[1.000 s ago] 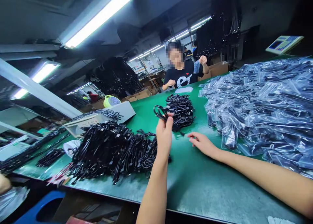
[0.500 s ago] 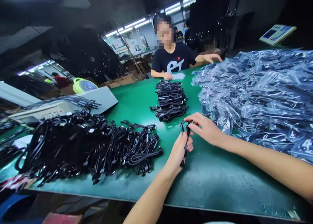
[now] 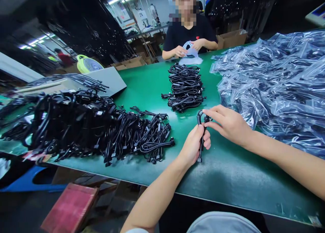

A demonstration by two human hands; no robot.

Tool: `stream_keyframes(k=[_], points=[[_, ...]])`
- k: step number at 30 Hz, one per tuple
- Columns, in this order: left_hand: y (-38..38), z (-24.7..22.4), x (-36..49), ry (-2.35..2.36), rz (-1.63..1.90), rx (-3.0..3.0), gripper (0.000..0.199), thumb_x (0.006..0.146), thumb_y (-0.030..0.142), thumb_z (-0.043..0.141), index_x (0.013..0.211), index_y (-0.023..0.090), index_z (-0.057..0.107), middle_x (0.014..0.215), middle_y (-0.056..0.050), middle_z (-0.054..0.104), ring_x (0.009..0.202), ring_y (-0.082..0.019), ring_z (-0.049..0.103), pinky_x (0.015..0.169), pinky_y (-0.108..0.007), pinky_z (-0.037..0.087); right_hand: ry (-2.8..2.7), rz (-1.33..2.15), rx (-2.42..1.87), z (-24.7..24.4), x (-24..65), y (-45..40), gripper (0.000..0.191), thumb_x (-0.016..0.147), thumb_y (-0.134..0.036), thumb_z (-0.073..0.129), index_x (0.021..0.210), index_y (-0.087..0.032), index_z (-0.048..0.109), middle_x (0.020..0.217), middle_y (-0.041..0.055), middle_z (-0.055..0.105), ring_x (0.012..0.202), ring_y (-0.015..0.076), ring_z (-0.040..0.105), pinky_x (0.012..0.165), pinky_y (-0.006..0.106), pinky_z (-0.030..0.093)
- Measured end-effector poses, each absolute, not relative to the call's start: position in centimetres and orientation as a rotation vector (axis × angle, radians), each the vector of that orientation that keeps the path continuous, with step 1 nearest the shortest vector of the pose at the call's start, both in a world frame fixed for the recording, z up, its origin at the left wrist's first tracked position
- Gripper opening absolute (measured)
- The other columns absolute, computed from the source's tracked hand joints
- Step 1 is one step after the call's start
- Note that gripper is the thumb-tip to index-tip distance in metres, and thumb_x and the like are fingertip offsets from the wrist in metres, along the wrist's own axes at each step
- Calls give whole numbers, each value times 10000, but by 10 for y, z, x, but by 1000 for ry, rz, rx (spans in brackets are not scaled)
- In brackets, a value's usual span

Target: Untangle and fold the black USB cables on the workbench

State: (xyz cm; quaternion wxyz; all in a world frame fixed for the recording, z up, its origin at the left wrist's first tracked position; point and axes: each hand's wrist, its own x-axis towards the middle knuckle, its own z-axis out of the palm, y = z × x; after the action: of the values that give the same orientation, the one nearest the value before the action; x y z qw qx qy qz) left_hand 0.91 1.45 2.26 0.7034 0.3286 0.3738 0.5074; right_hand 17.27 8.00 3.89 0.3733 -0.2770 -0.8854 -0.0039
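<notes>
Cable (image 3: 201,145) stands folded, in the head view, on the near side of the stack (image 3: 186,85). The left hand (image 3: 193,143) is closed around its middle, a grip that seems meant to keep the folds together. At its top, the right hand (image 3: 231,123) pinches the loop and plugs between thumb and fingertip, probably to steady that end. Left of the stack spreads a heap (image 3: 114,128) of unbagged cables; right of it lie bags (image 3: 274,87), a layout that likely keeps the two sorts apart. Beyond the stack, a co-worker (image 3: 189,33) has both hands at pale film (image 3: 192,53), whose exact form is unclear. The left fist hides the cable's middle, and just what the right fingertips press is hard to tell. The bags run off the right edge, and the heap's depths merge into black.
</notes>
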Motion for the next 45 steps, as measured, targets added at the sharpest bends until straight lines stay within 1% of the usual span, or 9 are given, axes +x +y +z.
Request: stream_keyframes(k=[4,10,15,19,23,26,31,40,45], points=[[17,22,9,819,1128,737,454,880,590,681,985,174,532,663,83,431,476,-37,368,467,-182,382,-2238,-45,-651,37,173,82,149,1026,-255,556,1118,-175,641,965,92,682,861,224,669,762,358,563],[17,24,5,791,1048,726,471,856,610,695,958,178,536,675,70,462,466,-49,398,412,-185,382,-2219,3,-687,41,169,81,146,1023,-202,531,1154,-220,592,1189,119,667,1008,249,665,866,402,561],[18,24,0,771,990,712,495,828,602,726,1017,164,593,698,45,533,503,-65,462,447,-198,436,-2247,124,-697,43,168,83,139,999,-158,535,1121,-205,583,1114,114,675,1038,274,644,910,447,541],[19,20,-2,805,939,740,487,826,620,718,900,157,582,685,36,537,490,-58,455,442,-196,419,-2294,350,-721,49,176,91,250,962,-236,627,1210,-227,596,1120,92,663,983,257,640,878,436,542],[20,16,-2,771,940,727,478,860,616,687,910,156,570,691,44,517,480,-42,423,432,-178,397,-2329,456,-715,49,182,99,190,957,-330,660,1120,-234,643,1027,58,634,867,210,622,778,369,537],[21,16,-1,722,932,717,461,895,602,654,925,152,560,677,58,482,462,-27,385,419,-157,365,-2309,325,-743,41,179,101,153,1009,-361,576,1034,-219,626,969,63,622,855,220,608,768,371,516],[20,15,1,723,932,679,483,866,619,683,835,172,503,627,83,420,426,-11,308,392,-135,297,-2347,1,-709,25,172,94,324,1057,-468,426,1069,-188,588,881,87,621,794,259,579,710,386,473],[19,19,2,749,812,845,575,879,725,563,687,194,454,445,79,398,336,-37,311,359,-180,243,-2313,-284,-785,31,172,93,326,1076,-265,334,931,-204,620,759,36,592,664,182,573,581,315,393],[3,20,5,813,804,939,445,922,585,594,957,148,670,506,91,423,349,-29,289,369,-197,192,-2150,-414,-1086,51,208,121,443,1101,-308,272,995,-137,666,838,100,670,724,187,622,624,346,388]])
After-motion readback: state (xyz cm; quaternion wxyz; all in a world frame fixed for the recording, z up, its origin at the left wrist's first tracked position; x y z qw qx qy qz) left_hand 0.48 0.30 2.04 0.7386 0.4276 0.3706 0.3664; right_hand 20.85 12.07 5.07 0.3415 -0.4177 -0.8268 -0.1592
